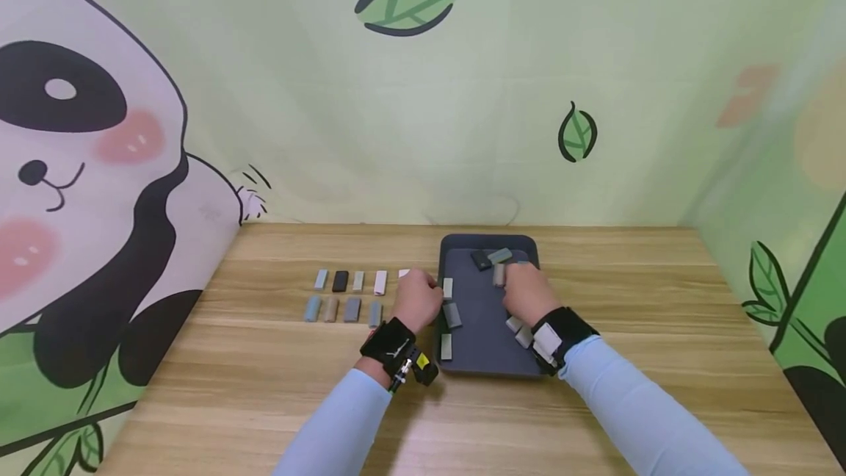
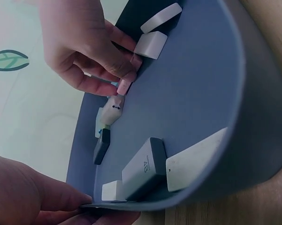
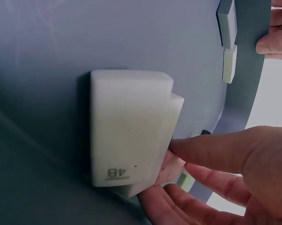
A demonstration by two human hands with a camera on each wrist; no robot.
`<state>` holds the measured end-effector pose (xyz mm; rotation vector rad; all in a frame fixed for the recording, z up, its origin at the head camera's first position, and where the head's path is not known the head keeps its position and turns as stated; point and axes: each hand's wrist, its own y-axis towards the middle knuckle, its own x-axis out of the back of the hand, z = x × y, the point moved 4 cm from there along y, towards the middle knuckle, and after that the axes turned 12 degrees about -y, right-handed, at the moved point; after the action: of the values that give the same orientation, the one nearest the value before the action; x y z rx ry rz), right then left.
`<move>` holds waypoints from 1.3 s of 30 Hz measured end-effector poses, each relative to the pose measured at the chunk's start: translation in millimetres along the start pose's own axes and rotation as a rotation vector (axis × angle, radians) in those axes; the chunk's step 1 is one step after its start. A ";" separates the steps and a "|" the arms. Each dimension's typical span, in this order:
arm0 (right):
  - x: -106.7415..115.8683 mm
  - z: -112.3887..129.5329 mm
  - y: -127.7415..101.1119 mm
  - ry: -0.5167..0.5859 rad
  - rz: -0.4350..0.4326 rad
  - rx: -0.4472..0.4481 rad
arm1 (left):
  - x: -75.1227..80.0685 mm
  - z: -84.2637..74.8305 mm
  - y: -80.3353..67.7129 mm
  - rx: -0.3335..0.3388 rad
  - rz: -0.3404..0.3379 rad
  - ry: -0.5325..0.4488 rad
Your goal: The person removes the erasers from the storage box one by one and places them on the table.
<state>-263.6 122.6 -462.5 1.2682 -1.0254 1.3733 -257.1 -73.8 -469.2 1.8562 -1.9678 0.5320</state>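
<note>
My left hand [image 1: 418, 301] holds the left rim of a dark blue-grey tray [image 1: 485, 362], thumb over the edge in the left wrist view. Inside the tray at its right side, my right hand [image 1: 529, 294] pinches a pinkish eraser [image 3: 171, 168] between thumb and fingers. Close to that hand, a white eraser [image 3: 126, 126] marked 4B lies over another pale one in the right wrist view. Along the tray's left wall lie a grey eraser [image 2: 145, 168], also marked 4B, and a whitish eraser [image 2: 197, 161]. A dark eraser [image 1: 480, 260] and a grey-green eraser [image 1: 499, 255] are at the far end.
Left of the tray, several erasers stand in two rows on the wooden table [image 1: 251, 358], among them a black eraser [image 1: 340, 281], a white eraser [image 1: 380, 283] and a tan eraser [image 1: 331, 309]. A printed backdrop [image 1: 317, 131] rises behind the table.
</note>
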 end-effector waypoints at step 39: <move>17.0 -107.8 -6.7 0.150 0.038 -0.220 | 16.5 9.0 0.0 0.043 -0.025 0.043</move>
<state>-276.2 231.0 -457.0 0.9738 -1.0680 1.3225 -258.2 -92.6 -468.4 1.8769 -1.9169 0.6070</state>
